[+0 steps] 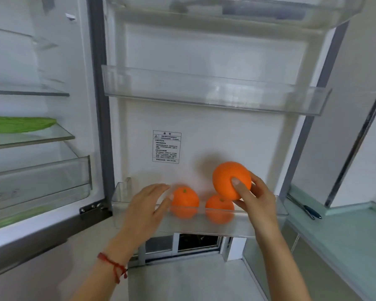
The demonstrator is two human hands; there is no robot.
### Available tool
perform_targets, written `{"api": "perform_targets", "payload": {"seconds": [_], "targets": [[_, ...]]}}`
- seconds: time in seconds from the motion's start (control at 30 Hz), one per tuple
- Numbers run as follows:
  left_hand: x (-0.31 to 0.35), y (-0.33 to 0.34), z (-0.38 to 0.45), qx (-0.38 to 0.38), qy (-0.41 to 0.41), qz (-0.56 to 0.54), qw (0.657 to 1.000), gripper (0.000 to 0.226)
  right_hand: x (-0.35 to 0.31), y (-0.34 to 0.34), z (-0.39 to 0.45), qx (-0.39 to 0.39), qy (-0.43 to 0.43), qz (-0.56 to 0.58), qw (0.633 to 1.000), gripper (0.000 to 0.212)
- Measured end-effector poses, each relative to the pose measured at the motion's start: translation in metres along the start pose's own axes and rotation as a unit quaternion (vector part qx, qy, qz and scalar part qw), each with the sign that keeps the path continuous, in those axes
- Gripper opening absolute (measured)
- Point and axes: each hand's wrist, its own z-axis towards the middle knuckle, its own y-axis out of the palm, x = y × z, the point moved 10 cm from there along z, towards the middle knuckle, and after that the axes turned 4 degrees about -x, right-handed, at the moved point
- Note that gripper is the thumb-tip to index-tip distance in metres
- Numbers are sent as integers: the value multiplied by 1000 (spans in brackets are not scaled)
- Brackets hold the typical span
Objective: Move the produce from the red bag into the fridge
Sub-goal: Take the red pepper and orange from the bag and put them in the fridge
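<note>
Fridge door (204,61), swung open, is seen from above with its inner lining facing the camera. A printed label (166,147) is fixed to the lining. A clear upper door bin (204,92) is mounted across the middle. A clear lower door bin (258,222) is mounted at the bottom.

Two oranges are lodged in the lower door bin: a left orange (184,202) and a middle orange (219,208), set just beside each other, stems upward.

A third orange (230,180) is held above the bin's right part by the right hand (256,198); the fingers (237,185) are wrapped round it, thumb on the near face.

The left hand (148,205) is spread with fingers released, nothing gripped, its fingertips just beside the left orange. A red cord bracelet (114,265) is worn on that wrist.

To the left, glass shelves of the fridge interior (30,135) are seen, a green leafy vegetable (20,124) being laid on one. A drawer (39,181) is fitted beneath.

At the right, a pale green desk (345,235) carries a dark pen-like object (306,208).
</note>
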Motion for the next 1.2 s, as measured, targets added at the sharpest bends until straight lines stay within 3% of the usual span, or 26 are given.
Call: {"api": "perform_targets", "payload": {"seconds": [0.07,0.23,0.57,0.67,0.83,1.07,1.2], "targets": [[-4,7,0,5,1,52,999,83,4,-13,7,17,3,-12,1000,35],[-7,12,1,9,0,152,988,73,15,-34,25,43,16,-81,996,41],[-7,16,0,13,5,166,986,62,36,-43,55,-16,89,-326,941,64],[-7,17,0,9,9,174,985,66,44,-42,58,-27,120,-360,925,61],[-5,16,-1,13,11,165,986,70,46,-41,58,-34,135,-414,900,34],[-5,14,-1,19,9,147,989,71,55,-40,58,-48,167,-485,857,39],[-5,13,-1,14,4,145,989,70,50,-35,53,-46,165,-492,853,36]]}}
